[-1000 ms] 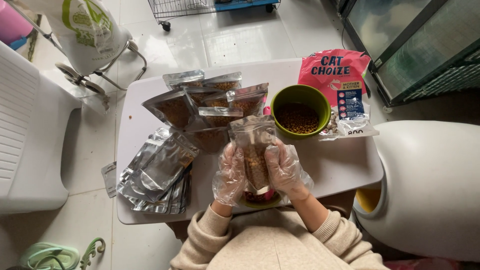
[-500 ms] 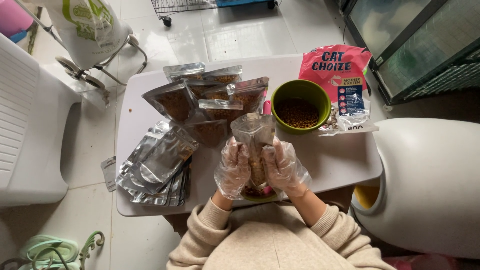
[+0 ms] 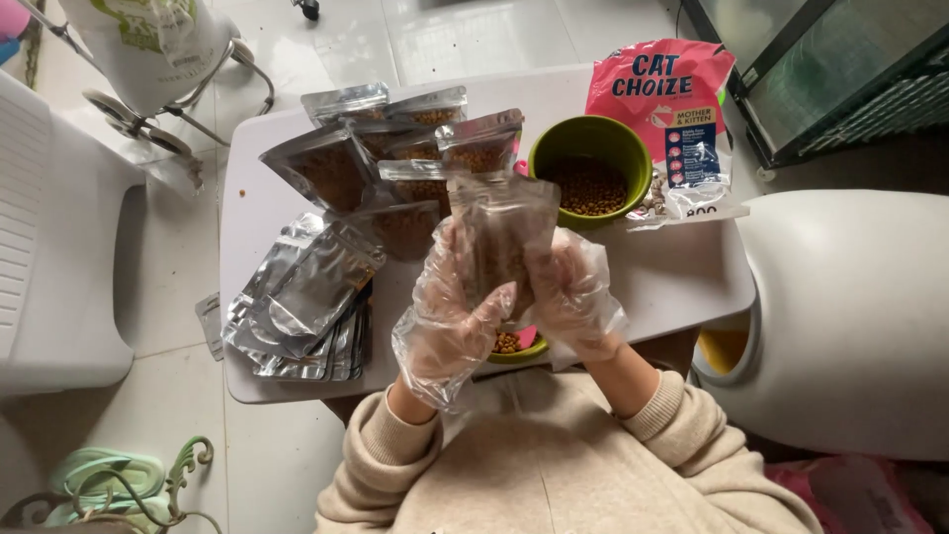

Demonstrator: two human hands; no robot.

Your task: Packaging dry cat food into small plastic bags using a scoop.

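My left hand point(image 3: 450, 316) and my right hand point(image 3: 573, 292), both in loose clear plastic gloves, hold one clear-fronted pouch point(image 3: 499, 232) of brown kibble upright between them, above the near edge of the white table point(image 3: 682, 272). Under the hands a small green dish point(image 3: 514, 348) with kibble and a bit of pink peeks out. A green bowl point(image 3: 591, 170) of kibble stands just beyond the pouch, to the right. Several filled pouches point(image 3: 395, 158) lie behind the hands.
A stack of flat silver pouches point(image 3: 301, 307) lies at the table's left front. A pink pet-food bag point(image 3: 667, 109) lies at the back right. A white plastic chair point(image 3: 54, 247) stands left, a large white rounded container point(image 3: 850, 316) right, a wire cage point(image 3: 830, 69) beyond it.
Both hands have lifted the pouch a little higher and towards the camera; the view has shifted slightly forward. The small green dish under them shows more.
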